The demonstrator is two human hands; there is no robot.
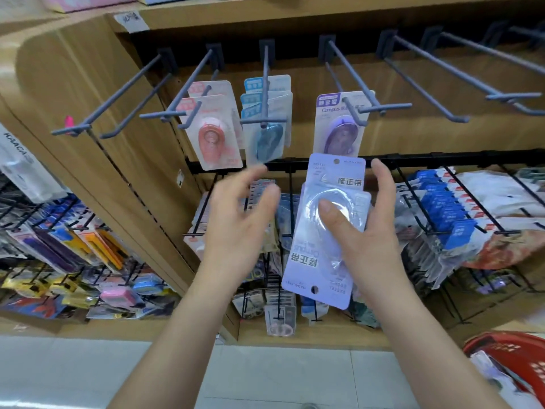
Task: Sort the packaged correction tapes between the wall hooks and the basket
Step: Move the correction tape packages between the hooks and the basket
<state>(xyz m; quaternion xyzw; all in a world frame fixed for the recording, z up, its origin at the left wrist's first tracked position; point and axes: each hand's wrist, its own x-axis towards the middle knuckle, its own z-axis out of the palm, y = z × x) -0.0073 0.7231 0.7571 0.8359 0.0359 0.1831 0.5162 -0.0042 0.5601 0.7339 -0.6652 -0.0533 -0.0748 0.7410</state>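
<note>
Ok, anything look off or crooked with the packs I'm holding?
Yes. The right hand holds two lavender correction tape packs stacked head to tail: the front one is upside down, its hang hole at the bottom. The left hand is empty.

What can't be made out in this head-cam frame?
- Left hand: motion-blurred, so finger pose is unclear.
- Packs in right hand: lilac packs overlap, count uncertain; small print unreadable.
- Red basket: cut off by the right edge, contents mostly out of view.
- Blue pack on its hook: blurred.
</note>
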